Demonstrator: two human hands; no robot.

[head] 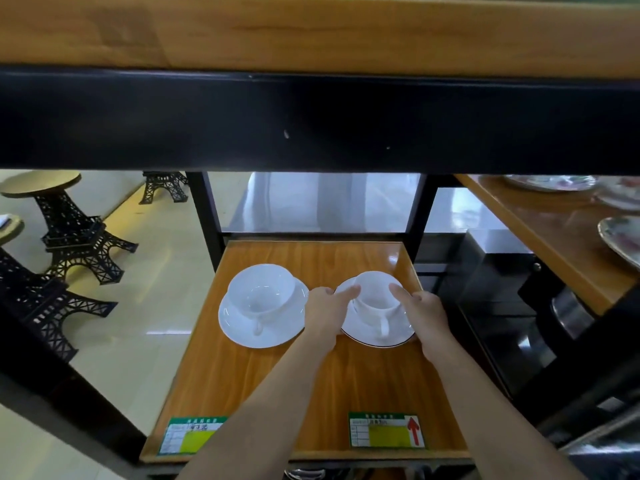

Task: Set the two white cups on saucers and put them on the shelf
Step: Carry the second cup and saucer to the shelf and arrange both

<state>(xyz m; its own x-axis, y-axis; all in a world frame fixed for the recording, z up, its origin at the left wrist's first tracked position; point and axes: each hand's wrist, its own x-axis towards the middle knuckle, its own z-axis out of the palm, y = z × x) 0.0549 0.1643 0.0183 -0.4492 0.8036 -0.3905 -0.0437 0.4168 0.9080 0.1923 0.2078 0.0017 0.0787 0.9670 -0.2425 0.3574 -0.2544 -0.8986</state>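
Head view: left hand [323,315] and right hand [427,315], fingers extended, clasp right cup [375,296] on black-rimmed saucer [367,336]; wooden shelf [311,393].

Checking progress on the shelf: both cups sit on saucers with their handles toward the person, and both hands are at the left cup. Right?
Not quite. The head view shows the left hand and right hand at the right cup, on the dark-rimmed saucer. The left cup on its saucer is untouched. The rest holds.

bright daylight | glare on floor [166,327] | edges bowed | slightly soft focus
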